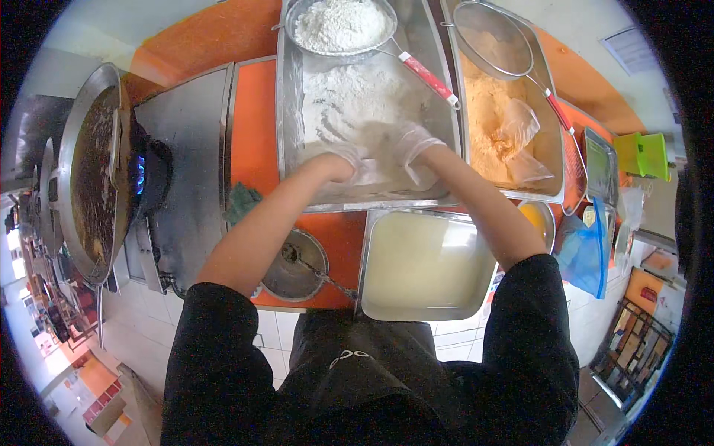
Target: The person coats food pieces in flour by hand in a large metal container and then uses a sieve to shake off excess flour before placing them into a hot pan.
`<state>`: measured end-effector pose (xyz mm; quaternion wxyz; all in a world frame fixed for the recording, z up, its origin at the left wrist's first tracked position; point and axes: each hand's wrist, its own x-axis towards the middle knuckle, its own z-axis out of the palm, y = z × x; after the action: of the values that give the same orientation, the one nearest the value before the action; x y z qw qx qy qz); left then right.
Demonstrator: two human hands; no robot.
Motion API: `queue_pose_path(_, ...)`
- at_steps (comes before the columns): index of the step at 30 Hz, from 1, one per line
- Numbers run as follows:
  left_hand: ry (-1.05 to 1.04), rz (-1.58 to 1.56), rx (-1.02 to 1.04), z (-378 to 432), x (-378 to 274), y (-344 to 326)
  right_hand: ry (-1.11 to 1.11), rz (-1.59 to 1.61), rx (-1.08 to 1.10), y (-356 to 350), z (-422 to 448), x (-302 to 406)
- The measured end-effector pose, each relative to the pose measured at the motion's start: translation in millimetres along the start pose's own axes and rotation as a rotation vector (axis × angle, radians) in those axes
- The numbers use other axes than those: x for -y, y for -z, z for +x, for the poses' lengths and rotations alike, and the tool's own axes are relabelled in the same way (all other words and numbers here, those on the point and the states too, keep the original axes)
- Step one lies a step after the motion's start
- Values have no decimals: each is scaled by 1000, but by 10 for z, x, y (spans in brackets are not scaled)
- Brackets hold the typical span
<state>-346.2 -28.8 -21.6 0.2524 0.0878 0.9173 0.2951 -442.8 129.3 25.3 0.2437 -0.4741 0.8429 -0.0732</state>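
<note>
Both hands wear clear plastic gloves and reach into a deep metal tray (282, 111) of white flour (357, 92). My left hand (357, 159) is low in the tray, near its front left part; its fingers are blurred in the flour. My right hand (413, 148) is beside it to the right, with fingers also unclear. Whether either holds anything does not show. A round sieve heaped with flour (343, 25) rests across the tray's far end, its red handle (428, 79) pointing right. Nearest me stands a metal tray of pale liquid (424, 267).
A wok of oil (97, 178) sits over a blue gas flame (140, 174) at left. Right are a tray of orange powder (491, 111) with a plastic bag (521, 134) and an empty sieve (493, 39). A metal bowl (295, 265) and green cloth (242, 202) lie near my left forearm.
</note>
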Motion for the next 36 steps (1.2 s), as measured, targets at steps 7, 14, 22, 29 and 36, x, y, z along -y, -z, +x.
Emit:
queue_pose_path(7, 130, -426, -80, -81, 282, -254, -11, 407, 169, -192, 98, 521)
queue_pose_path(14, 140, -449, 104, -137, 641, -530, 52, 424, 361, -173, 27, 570)
queue_pose_path(22, 616, -1015, -90, -226, 50, 412, -60, 1335, 308, -130, 291, 185)
queue_pose_path(29, 45, -1582, -673, 242, 658, 1838, -51, 758, -212, 1348, 903, 215)
queue_pose_path(36, -156, -1707, -789, 142, 0, 2139, 75, 910, -327, 1569, 996, 48)
